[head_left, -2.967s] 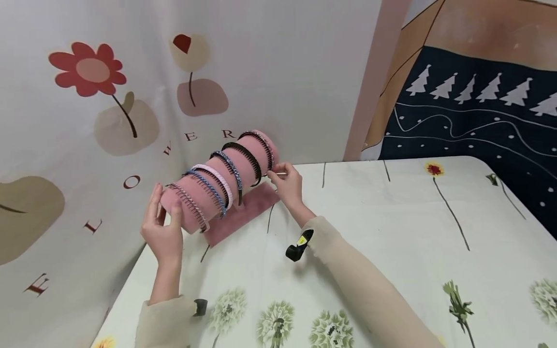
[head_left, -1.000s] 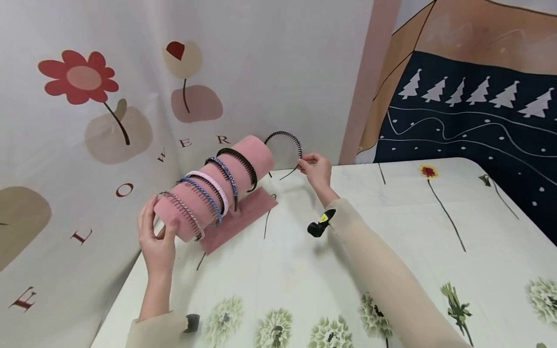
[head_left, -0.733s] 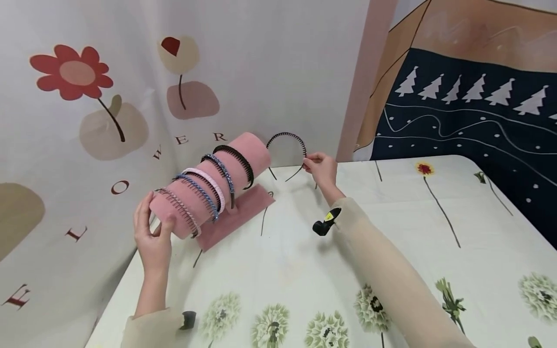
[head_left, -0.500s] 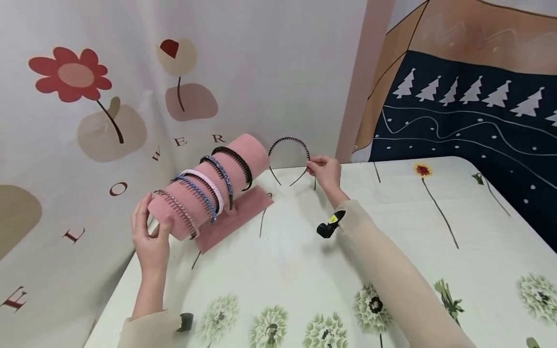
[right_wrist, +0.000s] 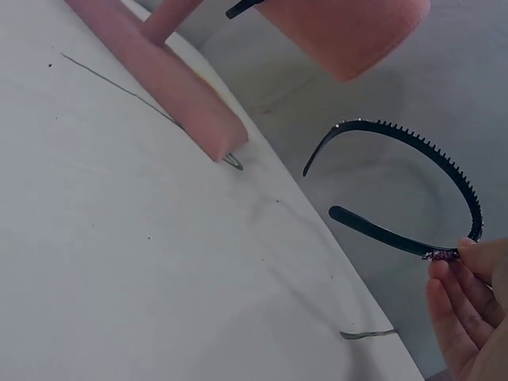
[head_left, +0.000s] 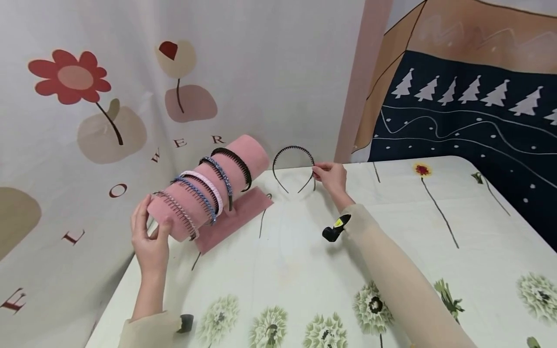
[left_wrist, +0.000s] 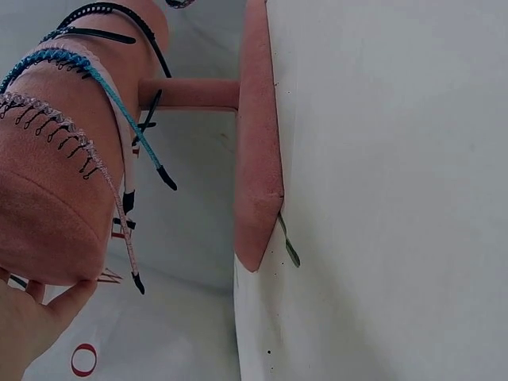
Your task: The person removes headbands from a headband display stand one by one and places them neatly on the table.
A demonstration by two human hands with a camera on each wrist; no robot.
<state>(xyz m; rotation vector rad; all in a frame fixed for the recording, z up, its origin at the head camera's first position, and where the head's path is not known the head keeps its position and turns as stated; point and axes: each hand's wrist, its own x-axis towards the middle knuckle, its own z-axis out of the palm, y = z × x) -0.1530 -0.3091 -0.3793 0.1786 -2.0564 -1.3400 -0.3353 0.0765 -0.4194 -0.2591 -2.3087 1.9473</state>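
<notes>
A pink padded headband stand (head_left: 251,151), a thick roll on a post and flat base (head_left: 232,222), stands at the left back of the table. Several headbands circle the roll: a black one (head_left: 237,159), a glittery blue-grey one, a white one (head_left: 208,181), a blue one and a pale braided one (head_left: 179,210). My left hand (head_left: 150,237) grips the roll's near end, thumb on one side and fingers on the other. To the right of the roll my right hand (head_left: 332,180) pinches one side of a thin black toothed headband (right_wrist: 413,139), its open ends pointing down.
A white cloth with printed flowers (head_left: 287,270) covers the table. Behind it hangs a pale printed curtain (head_left: 278,72), close to the stand and the held headband. A dark cloth with white trees (head_left: 470,125) hangs at the right back.
My right hand has drawn the glittery black headband off the far end of the roll and carried it right, then slightly lower. My left hand keeps its grip on the stand.
</notes>
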